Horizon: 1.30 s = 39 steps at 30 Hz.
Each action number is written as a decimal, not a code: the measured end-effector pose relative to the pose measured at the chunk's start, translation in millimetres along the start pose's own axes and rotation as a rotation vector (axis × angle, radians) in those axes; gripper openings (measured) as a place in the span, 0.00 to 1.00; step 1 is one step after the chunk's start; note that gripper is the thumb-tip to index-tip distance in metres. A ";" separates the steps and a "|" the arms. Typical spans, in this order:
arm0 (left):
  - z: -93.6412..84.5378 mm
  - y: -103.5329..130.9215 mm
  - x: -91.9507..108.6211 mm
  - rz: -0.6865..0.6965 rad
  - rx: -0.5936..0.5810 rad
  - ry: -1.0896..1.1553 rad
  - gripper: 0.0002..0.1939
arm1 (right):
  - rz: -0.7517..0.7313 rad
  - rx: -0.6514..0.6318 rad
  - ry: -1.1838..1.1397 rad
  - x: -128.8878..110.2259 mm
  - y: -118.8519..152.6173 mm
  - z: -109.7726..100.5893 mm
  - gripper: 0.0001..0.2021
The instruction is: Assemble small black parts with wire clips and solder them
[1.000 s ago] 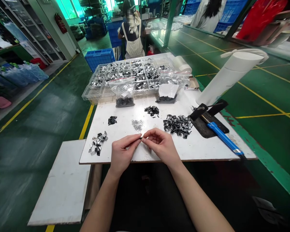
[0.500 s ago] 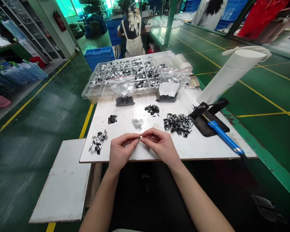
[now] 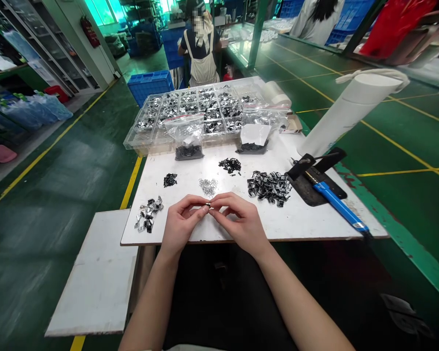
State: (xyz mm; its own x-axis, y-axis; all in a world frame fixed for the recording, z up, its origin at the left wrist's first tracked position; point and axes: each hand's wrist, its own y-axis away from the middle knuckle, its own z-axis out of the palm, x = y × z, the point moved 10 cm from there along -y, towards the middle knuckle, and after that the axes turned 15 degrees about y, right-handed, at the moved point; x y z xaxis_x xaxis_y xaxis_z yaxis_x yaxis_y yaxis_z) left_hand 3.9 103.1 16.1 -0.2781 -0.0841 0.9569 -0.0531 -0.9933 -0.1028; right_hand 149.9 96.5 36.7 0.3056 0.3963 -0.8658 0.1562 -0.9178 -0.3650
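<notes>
My left hand (image 3: 181, 222) pinches a small black part (image 3: 208, 204) between thumb and fingertips, just above the white tabletop. My right hand (image 3: 239, 219) meets it from the other side, its thumb and fingertips closed against the same part. Most of the part is covered by my fingers. Beyond my hands lies a pile of tiny silvery metal pieces (image 3: 208, 186). A small black heap (image 3: 170, 180) and a larger black heap (image 3: 230, 165) sit farther back. Shiny black clip-like parts (image 3: 269, 188) are piled on the right, and silvery-black pieces (image 3: 148, 214) lie on the left.
A blue-handled soldering iron (image 3: 338, 204) rests on a black stand at right, beside a leaning white cylinder (image 3: 354, 112). Behind are two zip bags (image 3: 189, 152) (image 3: 253, 146) and a clear compartment tray (image 3: 141, 141). A co-worker (image 3: 202, 53) stands beyond the table.
Both hands have shifted slightly left and up with the small part. More of its dark side shows between my fingertips now; a pale spot showed there before.
</notes>
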 end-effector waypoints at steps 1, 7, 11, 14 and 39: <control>-0.3 0.1 -1.1 -0.010 0.002 0.008 0.06 | -0.031 0.007 0.024 -2.5 0.7 -0.2 0.04; -6.1 1.5 -7.2 -0.039 0.043 0.033 0.10 | -0.103 0.035 0.099 -5.8 3.8 0.1 0.09; -11.3 3.2 -7.9 -0.030 0.109 0.032 0.13 | -0.106 0.027 0.121 -7.0 3.9 0.9 0.10; -7.7 4.9 -3.8 -0.009 0.107 0.012 0.10 | -0.088 0.031 0.097 -6.7 3.2 -0.5 0.09; -2.5 10.7 1.1 0.067 0.072 -0.050 0.08 | -0.054 0.053 0.057 -5.7 2.0 -7.2 0.07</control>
State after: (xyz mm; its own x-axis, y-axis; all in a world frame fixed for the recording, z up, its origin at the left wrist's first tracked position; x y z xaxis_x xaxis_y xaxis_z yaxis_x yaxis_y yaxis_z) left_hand 0.6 92.7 15.4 -0.2308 -0.1524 0.9610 0.0336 -0.9883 -0.1486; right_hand 155.2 92.6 43.4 0.3514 0.4442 -0.8242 0.1242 -0.8946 -0.4292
